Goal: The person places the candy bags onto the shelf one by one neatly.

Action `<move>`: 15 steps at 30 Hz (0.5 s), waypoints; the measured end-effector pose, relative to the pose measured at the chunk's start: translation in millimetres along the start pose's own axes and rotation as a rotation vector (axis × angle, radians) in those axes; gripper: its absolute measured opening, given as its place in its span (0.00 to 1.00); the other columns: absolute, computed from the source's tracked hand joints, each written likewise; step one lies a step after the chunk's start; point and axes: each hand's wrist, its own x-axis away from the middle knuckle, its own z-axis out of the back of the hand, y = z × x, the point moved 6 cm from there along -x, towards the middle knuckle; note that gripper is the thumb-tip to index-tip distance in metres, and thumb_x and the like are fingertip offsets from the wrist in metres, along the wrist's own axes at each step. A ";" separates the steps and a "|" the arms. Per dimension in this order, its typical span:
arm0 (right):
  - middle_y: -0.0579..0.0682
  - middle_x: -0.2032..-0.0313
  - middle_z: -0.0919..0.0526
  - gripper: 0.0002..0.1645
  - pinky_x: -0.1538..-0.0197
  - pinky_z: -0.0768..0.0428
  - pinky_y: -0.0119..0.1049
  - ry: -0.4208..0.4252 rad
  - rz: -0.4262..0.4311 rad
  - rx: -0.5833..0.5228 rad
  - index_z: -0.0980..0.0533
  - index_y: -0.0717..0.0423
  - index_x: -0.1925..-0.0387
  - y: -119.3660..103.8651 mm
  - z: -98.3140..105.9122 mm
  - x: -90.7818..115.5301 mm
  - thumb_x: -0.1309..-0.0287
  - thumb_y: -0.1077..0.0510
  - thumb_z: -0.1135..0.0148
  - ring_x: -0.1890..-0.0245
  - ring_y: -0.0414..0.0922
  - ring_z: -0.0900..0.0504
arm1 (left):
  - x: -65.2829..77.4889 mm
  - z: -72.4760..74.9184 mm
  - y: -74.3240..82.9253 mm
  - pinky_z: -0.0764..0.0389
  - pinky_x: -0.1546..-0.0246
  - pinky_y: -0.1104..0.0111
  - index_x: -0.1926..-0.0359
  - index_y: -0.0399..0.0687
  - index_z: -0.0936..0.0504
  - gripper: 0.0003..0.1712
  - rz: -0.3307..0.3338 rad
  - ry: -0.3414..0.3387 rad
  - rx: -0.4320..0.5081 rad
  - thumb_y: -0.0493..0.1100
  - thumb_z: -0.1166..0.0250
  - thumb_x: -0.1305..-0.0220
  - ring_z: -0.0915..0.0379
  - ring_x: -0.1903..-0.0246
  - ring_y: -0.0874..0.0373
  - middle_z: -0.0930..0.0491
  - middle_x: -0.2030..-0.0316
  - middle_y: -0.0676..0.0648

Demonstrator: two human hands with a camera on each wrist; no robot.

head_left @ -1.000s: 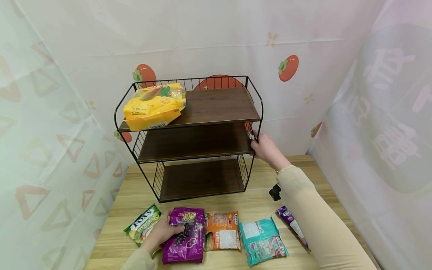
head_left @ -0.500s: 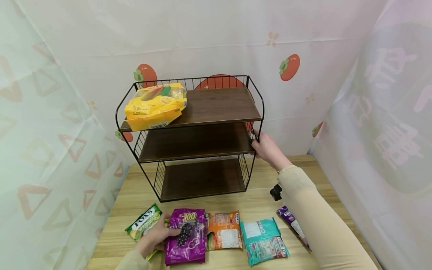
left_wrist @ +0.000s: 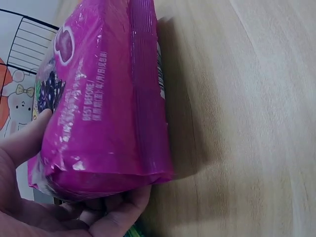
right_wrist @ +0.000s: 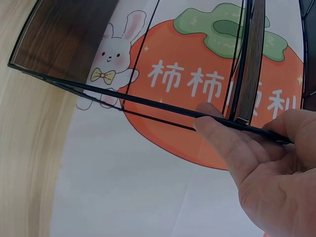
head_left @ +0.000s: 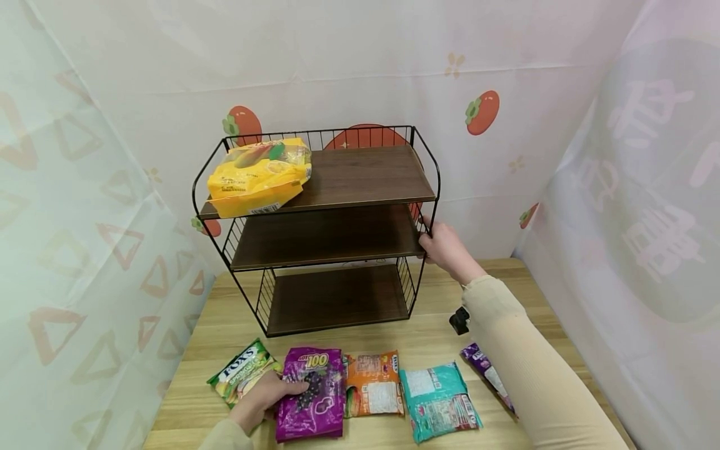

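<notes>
A purple candy bag (head_left: 310, 397) with grapes printed on it lies at the front of the table. My left hand (head_left: 264, 395) holds its left edge, thumb on the printed face; in the left wrist view the fingers (left_wrist: 121, 215) curl round beneath the bag's side. A three-tier rack (head_left: 332, 262) of black wire and dark brown boards stands behind. My right hand (head_left: 445, 249) grips its right side at the middle shelf; the right wrist view has the thumb and fingers round the black wire frame (right_wrist: 163, 109). A yellow candy bag (head_left: 259, 178) sits on the top shelf, left.
A green Fox's bag (head_left: 242, 372) lies left of the purple one, partly behind my left hand. To the right are an orange bag (head_left: 374, 382), a teal bag (head_left: 439, 400) and another purple bag (head_left: 488, 375), partly behind my right sleeve. Printed cloth walls surround the table.
My left thumb lifts back a little, then lies further across the purple bag. The bag has shifted very slightly right. My right hand keeps its grip on the rack.
</notes>
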 end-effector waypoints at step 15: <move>0.75 0.34 0.30 0.38 0.59 0.13 0.40 -0.003 -0.012 -0.004 0.48 0.59 0.20 -0.8 -0.1 1.7 0.28 0.63 0.59 0.58 0.61 0.11 | 5.7 1.1 5.7 0.14 0.61 0.52 0.32 0.34 0.48 0.49 -0.020 -0.193 0.191 0.50 0.27 0.39 0.18 0.61 0.44 0.22 0.53 0.32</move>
